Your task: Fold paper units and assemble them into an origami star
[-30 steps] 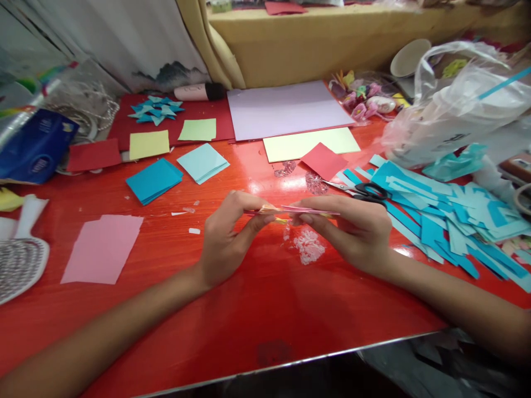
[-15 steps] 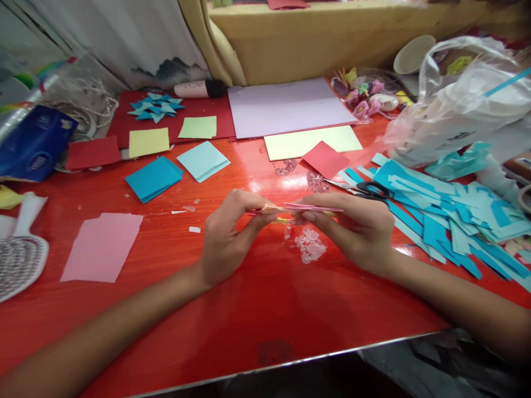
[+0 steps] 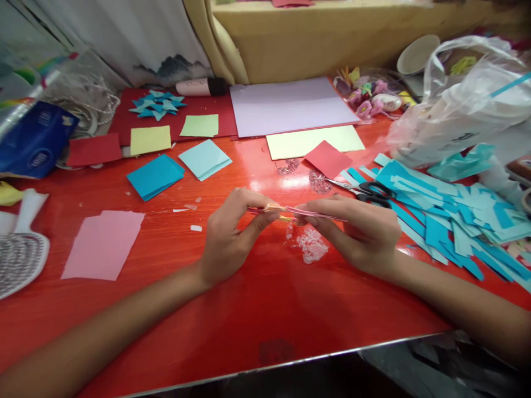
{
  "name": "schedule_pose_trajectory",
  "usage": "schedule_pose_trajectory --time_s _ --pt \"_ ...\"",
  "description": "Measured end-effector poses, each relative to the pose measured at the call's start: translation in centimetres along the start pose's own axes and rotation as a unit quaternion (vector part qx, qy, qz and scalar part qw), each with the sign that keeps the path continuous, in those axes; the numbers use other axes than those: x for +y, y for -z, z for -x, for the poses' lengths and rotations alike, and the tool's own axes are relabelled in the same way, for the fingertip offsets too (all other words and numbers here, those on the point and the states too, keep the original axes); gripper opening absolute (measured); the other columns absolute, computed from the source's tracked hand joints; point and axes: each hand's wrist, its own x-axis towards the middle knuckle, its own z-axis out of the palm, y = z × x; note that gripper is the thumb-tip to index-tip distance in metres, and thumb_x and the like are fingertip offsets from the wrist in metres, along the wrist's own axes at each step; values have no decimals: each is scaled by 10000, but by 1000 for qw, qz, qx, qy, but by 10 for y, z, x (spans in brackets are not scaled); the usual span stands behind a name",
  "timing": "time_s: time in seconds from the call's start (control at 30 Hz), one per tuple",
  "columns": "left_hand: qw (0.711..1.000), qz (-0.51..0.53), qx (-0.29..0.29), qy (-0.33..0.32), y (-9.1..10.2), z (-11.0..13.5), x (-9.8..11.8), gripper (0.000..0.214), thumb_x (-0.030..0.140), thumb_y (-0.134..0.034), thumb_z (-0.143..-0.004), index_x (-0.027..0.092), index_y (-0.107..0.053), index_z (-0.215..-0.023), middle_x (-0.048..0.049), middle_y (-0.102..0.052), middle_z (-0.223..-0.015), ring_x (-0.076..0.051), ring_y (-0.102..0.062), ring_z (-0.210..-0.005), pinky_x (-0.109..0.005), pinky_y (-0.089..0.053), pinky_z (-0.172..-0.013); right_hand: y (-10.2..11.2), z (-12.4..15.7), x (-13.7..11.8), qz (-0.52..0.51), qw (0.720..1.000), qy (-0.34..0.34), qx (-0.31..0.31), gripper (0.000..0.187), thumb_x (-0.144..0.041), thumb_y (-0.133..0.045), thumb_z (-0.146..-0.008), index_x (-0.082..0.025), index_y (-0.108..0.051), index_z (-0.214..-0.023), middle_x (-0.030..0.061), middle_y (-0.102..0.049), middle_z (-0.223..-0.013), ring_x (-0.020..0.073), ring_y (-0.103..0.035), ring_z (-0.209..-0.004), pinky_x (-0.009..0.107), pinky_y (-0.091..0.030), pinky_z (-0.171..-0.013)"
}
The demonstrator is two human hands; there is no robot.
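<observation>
Barely any change: left hand (image 3: 228, 240) and right hand (image 3: 367, 232) still pinch the folded paper (image 3: 309, 212), fingers closed on it, left of the scissors (image 3: 365, 197). Probably still mid-handling.

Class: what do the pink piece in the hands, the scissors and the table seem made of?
Pink piece: probably paper, matte-looking, with thin layered edges.
Scissors: blades likely polished metal, silvery; handles probably smooth plastic, solid black.
Table: glossy, perhaps varnished wood, showing streaky grain and reflections.

Kinda dim indoors; white glare on the glossy red table (image 3: 224, 326), soft shadow toward its front, frame edges stretched and mushy.
</observation>
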Motion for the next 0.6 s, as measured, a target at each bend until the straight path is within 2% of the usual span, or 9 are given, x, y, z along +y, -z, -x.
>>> schedule_pose_trajectory --time_s 0.13,0.4,0.6 --pt "1000 6 -1 -2 0 0 0 74 155 -617 -817 207 -594 -864 14 -624 -800 -96 -587 -760 -240 -491 -689 -1 1 1 1 1000 8 -4 252 -68 -569 -825 -206 -638 -1024 30 -717 -842 119 -670 -696 225 -545 -596" --pt "1000 5 -7 -3 -1 -1 0 42 197 -608 -826 212 -580 -853 17 -620 -783 -104 -590 -743 -252 -492 -673 -1 0 1 -41 999 -31 -1 244 -61 -538 -837 -202 -648 -1003 21 -699 -769 123 -660 -681 242 -551 -591" --pt "1000 2 -12 -10 0 -1 0 38 191 -607 -826 207 -577 -844 11 -613 -775 -106 -581 -726 -247 -491 -656 -1 1 0 -35 998 -52 -4 244 -84 -540 -844 -224 -658 -1005 8 -703 -777 118 -661 -665 235 -551 -596"
